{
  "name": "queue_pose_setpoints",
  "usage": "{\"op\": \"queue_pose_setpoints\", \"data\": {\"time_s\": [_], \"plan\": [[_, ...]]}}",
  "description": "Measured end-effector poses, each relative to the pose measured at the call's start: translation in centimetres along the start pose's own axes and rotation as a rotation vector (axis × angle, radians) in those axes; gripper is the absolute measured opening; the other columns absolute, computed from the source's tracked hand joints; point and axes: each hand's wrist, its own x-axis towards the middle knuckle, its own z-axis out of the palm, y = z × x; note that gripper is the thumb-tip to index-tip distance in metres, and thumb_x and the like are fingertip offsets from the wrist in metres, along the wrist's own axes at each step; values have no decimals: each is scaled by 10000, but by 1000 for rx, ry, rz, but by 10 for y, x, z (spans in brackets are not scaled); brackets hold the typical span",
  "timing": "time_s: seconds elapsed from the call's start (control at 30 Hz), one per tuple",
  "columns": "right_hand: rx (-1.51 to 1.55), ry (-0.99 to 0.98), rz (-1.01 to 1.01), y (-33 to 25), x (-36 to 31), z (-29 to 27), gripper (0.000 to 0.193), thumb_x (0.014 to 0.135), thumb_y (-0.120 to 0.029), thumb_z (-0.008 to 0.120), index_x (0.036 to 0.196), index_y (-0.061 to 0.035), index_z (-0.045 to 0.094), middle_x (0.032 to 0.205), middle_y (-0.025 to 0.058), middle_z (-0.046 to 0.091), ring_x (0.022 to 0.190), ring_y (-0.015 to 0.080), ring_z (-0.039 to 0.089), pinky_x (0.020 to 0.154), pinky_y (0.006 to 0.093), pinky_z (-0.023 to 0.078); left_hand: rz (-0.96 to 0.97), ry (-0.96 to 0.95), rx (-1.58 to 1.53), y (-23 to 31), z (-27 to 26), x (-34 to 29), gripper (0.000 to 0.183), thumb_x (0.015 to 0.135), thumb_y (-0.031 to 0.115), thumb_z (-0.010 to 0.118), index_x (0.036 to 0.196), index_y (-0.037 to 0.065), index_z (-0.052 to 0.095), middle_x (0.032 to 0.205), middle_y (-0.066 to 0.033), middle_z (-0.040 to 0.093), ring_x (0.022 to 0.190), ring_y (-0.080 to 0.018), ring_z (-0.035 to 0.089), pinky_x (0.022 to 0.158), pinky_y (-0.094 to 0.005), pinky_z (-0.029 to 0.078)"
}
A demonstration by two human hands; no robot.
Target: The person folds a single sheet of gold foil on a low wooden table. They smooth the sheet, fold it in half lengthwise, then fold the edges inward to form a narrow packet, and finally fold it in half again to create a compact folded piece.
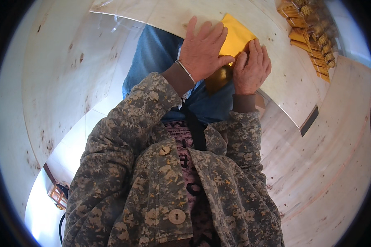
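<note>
A bright yellow paper sheet lies at the near edge of a pale wooden board, partly under my hands. A shiny gold part shows below it, between my wrists, hanging over the board's edge. My left hand is open, palm down, fingers spread, its thumb reaching across the sheet's lower left side. At the sheet's right corner is my right hand, its fingers close together and bent, with the thumb at the lower edge. It appears to pinch that edge; the contact is partly hidden.
The wooden board spans the space before me, above my legs in blue jeans. Several bundles of folded golden paper stand in rows at the far right. A dark strip sits at the board's right corner. Wooden panels rise at the left.
</note>
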Motion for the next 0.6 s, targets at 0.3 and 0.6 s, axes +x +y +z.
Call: {"op": "queue_pose_setpoints", "data": {"time_s": [0.3, 0.6], "plan": [[-7, -7, 3, 0, 0, 0, 404, 931, -255, 561, 1295, -90, 623, 1397, 64, 589, 1342, 306, 479, 1139, 468, 277, 53, 39, 2, -6, -3, 10, 643, 894, 607, 580, 1282, 95, 600, 1366, -74, 556, 1317, -303, 435, 1152, -599, 158], [15, -15, -1, 1, -1, 0, 416, 940, -272, 564, 1314, -96, 611, 1415, 60, 575, 1355, 303, 465, 1144, 470, 267, 103, 11, -142, 2, 0, 13, 756, 915, 647, 507, 1408, 74, 510, 1496, -111, 471, 1408, -281, 382, 1161, -537, 228]]}}
